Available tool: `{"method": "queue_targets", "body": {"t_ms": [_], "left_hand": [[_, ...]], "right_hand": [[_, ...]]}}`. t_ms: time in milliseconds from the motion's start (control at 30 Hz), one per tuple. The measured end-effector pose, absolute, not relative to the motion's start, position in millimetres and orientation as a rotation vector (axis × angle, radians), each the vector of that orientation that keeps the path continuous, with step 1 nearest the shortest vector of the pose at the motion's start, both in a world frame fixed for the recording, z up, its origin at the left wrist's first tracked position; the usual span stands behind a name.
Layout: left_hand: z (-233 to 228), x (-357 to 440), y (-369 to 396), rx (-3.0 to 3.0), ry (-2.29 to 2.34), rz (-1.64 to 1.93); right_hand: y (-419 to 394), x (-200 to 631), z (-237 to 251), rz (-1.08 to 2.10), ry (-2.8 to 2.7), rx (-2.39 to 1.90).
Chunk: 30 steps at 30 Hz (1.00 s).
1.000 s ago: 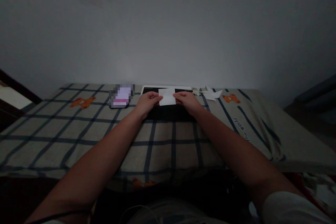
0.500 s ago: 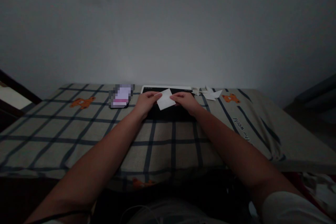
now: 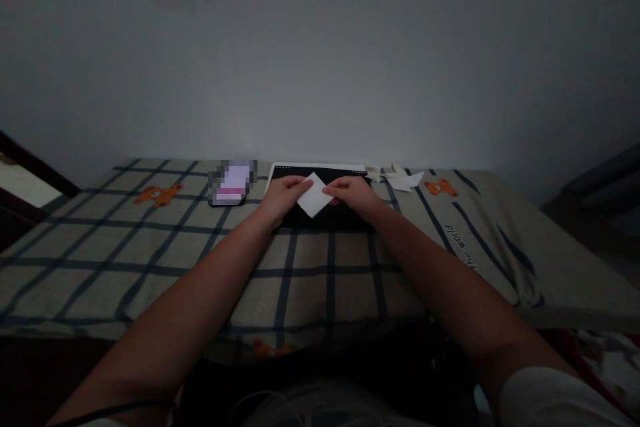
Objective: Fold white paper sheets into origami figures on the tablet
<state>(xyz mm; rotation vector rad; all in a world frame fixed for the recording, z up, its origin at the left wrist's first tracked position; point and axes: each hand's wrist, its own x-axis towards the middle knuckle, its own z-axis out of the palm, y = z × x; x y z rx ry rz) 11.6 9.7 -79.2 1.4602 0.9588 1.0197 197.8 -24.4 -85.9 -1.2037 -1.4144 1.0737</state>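
Between my two hands is a small white square of paper (image 3: pixel 313 197), turned so one corner points towards me. My left hand (image 3: pixel 282 199) pinches its left side, thumb on top. On the opposite side my right hand (image 3: pixel 356 195) grips the paper's right edge between thumb and fingers. The fingers beneath the paper are hidden. Under both hands lies a black notebook or pad (image 3: pixel 325 219) with a white border and a row of small holes along its far edge.
A phone (image 3: pixel 233 185) with a lit, blurred screen lies to the left. Folded white paper pieces (image 3: pixel 404 180) rest right of the pad. A checked cloth (image 3: pixel 305 273) with bear prints covers the table, which meets a plain wall (image 3: pixel 320 53).
The white paper has turned slightly and come a little nearer to me, so its corner points more directly my way. Both hands keep hold of it.
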Motion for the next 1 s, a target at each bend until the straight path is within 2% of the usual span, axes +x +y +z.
{"method": "queue_targets", "body": {"t_ms": [200,533,800,1000], "left_hand": [[-77.9,11.6,9.7,1.45,0.983,1.145],[-75.4,11.6,6.7,1.496,0.961,1.073],[-74.9,12.4,6.1,1.518,1.013,1.12],[-76.9,10.9,9.7,1.545,1.021,1.127]], "right_hand": [[-23.7,195.2,-87.7,1.201,-1.327,-1.179],[-28.6,194.4,-79.6,1.144,-1.418,-1.197],[-26.8,192.6,-85.2,1.295,-1.315,-1.158],[-22.0,194.5,-87.2,1.118,-1.262,-1.141]]}}
